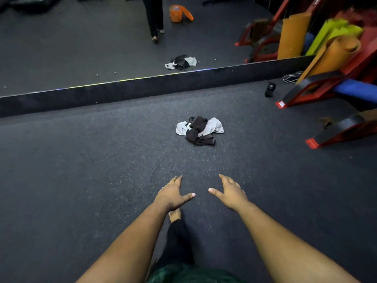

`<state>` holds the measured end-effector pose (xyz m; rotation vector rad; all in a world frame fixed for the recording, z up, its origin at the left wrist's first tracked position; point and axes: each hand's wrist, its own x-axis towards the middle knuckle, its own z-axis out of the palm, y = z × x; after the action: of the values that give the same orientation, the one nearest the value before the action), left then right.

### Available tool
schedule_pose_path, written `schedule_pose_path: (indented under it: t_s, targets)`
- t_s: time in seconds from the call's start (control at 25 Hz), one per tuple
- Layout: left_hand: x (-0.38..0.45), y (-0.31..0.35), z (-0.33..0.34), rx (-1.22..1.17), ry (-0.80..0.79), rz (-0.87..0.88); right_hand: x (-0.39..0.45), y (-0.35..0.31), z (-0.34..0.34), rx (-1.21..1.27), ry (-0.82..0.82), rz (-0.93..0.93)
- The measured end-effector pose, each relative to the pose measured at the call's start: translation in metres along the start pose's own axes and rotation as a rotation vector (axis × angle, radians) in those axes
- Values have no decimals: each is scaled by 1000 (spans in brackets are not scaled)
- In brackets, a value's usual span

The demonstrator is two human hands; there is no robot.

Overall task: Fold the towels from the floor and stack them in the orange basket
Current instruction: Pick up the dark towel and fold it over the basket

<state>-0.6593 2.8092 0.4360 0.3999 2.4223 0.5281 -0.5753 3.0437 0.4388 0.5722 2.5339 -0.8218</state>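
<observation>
The left hand (172, 194) reached forward over the dark floor (81, 160), fingers spread and holding nothing. Just right of it, the right hand (229, 193) did the same, apparently readying to gather the crumpled towels (199, 129), heaped farther off. An orange basket (177, 13) showed only in the far mirror (102, 48).

No text, label, brand or number can be read anywhere in the view. A small pale patch is seen on the end of a red frame foot (281, 103) at the right, but nothing on it can be made out.
</observation>
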Motion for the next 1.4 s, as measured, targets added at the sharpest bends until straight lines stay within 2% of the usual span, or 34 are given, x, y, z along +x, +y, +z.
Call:
schedule_pose_path:
  t_s: [0.24,0.4,0.68,0.84,1.0,1.16,1.4]
  targets:
    - [162,-16,-102,57,-60,37,155,-69,-59,-26,-8,28]
    - [263,-5,-177,116,-110,45,245,-107,-110,-3,-7,38]
    - [452,17,-219,107,-186,18,431,-100,-148,67,-63,111]
    - [573,23,-211,70,-252,-83,558,-73,-152,84,-161,150]
    - [704,16,-172,40,-333,-128,695,-37,-129,26,-253,202]
    - [828,-21,-105,57,-404,-138,821,12,-64,-27,-285,230]
    - [977,-132,17,129,-456,-152,979,90,81,-157,-306,231]
